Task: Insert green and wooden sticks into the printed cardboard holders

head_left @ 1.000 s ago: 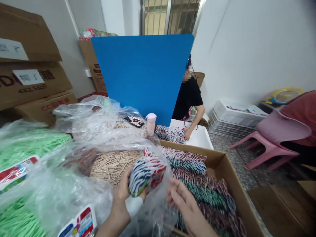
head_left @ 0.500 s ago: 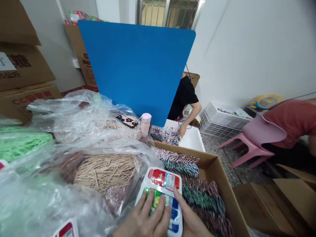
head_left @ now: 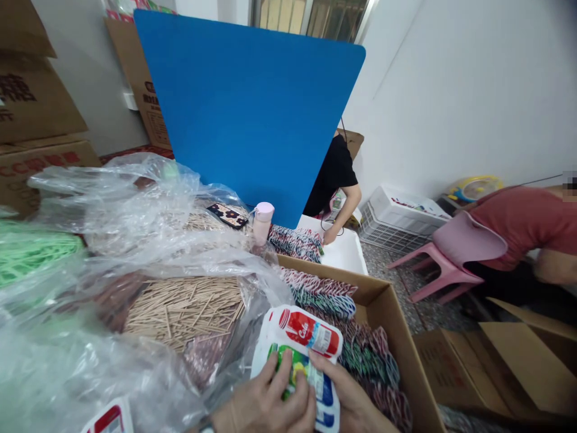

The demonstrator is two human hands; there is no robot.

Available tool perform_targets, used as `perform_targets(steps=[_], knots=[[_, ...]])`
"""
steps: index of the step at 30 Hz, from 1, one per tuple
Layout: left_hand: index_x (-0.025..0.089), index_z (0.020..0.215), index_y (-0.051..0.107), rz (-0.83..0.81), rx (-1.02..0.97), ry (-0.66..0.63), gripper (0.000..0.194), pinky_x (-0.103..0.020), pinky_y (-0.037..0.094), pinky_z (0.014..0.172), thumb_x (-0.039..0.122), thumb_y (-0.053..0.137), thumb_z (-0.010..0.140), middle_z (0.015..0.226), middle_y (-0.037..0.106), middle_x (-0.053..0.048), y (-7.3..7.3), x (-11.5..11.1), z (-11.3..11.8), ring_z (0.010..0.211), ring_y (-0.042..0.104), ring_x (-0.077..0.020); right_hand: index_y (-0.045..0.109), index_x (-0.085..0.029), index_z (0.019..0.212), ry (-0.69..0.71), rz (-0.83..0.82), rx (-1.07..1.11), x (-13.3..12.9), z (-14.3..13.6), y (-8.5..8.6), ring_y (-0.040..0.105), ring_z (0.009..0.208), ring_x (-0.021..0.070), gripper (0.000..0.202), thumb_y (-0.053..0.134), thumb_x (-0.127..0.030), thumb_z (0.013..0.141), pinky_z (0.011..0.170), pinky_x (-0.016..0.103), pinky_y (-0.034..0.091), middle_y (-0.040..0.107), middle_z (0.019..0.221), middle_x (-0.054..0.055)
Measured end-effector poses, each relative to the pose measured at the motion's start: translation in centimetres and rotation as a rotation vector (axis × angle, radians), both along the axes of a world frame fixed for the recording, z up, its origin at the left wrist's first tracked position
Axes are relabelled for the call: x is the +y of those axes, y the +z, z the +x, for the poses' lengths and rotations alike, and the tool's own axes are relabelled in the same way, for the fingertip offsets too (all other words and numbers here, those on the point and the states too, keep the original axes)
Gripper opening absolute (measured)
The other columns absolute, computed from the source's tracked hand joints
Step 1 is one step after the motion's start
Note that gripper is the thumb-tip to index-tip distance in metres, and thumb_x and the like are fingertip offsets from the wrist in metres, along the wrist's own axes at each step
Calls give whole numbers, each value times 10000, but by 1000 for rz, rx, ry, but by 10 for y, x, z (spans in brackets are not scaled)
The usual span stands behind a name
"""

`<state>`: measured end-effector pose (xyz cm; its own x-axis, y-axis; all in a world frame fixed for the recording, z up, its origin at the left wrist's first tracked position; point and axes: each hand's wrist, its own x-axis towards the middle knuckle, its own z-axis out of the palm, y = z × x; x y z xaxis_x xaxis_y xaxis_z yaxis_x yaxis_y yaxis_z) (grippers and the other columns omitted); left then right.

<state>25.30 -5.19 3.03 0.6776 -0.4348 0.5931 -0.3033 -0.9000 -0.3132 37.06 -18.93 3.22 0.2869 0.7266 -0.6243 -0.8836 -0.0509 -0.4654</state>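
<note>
Holding pouches [head_left: 311, 329] lower centre, left hand [head_left: 261, 403] and right hand [head_left: 351, 394] fingers closed; next probably calls for even grip.

both our hands are ungloved, the left hand [head_left: 282, 397] and the right hand [head_left: 347, 391] alike, with bare fingers and an uncovered right wrist. round our left wrist we wear a dark, greyish band [head_left: 207, 426], mostly cropped by the lower edge.
</note>
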Motion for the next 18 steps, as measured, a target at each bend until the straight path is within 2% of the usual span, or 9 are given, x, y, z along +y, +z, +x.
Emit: perform_targets(steps=[2, 5, 8, 10, 13, 15, 17, 18], knots=[[181, 1179, 577, 1, 66, -6, 272, -484, 482, 905, 277, 521, 931, 1138, 621, -85, 2, -1, 5, 1068, 621, -303, 699, -138, 950, -110, -50, -31, -1, 4, -2, 714, 812, 217, 359, 824, -286, 648, 790, 300, 541, 757, 879, 85], [182, 1275, 529, -62, 141, -5, 344, -507, 421, 990, 244, 498, 939, 1323, 545, -124, 2, -1, 5, 1224, 508, -324, 686, -133, 997, -173, -95, -110, -8, 17, 0, 718, 827, 240, 373, 812, -268, 673, 786, 328, 546, 759, 870, 93], [192, 1312, 518, -144, 112, 28, 403, -528, 406, 1005, 159, 499, 911, 1412, 465, -145, 0, 4, -7, 1273, 452, -353, 666, -140, 1037, -243, -116, -194, -21, 46, 4, 718, 848, 266, 398, 802, -272, 687, 807, 382, 545, 759, 884, 98], [189, 1301, 533, -175, 102, 57, 424, -506, 418, 1006, 110, 504, 886, 1397, 474, -151, -1, 9, -20, 1267, 459, -350, 655, -153, 1039, -342, -168, -316, -34, 75, 8, 717, 838, 274, 437, 822, -270, 653, 808, 411, 546, 759, 882, 90], [214, 1287, 549, -204, 117, 104, 443, -416, 460, 994, 60, 474, 878, 1366, 517, -117, -4, 19, -40, 1260, 480, -302, 640, -169, 1029, -579, -299, -675, -53, 124, 7, 713, 811, 262, 522, 854, -287, 567, 794, 404, 552, 756, 896, 63], [236, 1296, 548, -205, 119, 126, 447, -358, 499, 956, 66, 448, 895, 1337, 555, -90, -8, 23, -50, 1239, 508, -273, 627, -160, 1055, -674, -462, -980, -63, 151, 0, 702, 836, 258, 565, 822, -382, 574, 792, 390, 551, 744, 953, 69], [251, 1312, 541, -187, 133, 141, 435, -328, 528, 917, 102, 437, 916, 1308, 592, -76, -15, 25, -57, 1215, 536, -262, 615, -146, 1093, -663, -727, -1278, -70, 169, -11, 691, 849, 261, 593, 747, -477, 618, 772, 380, 550, 735, 963, 79], [255, 1317, 539, -176, 132, 143, 426, -319, 536, 906, 123, 434, 926, 1294, 608, -72, -19, 26, -59, 1201, 551, -257, 607, -141, 1110, -655, -808, -1355, -73, 175, -17, 685, 866, 268, 603, 716, -497, 636, 771, 379, 546, 732, 969, 84]])
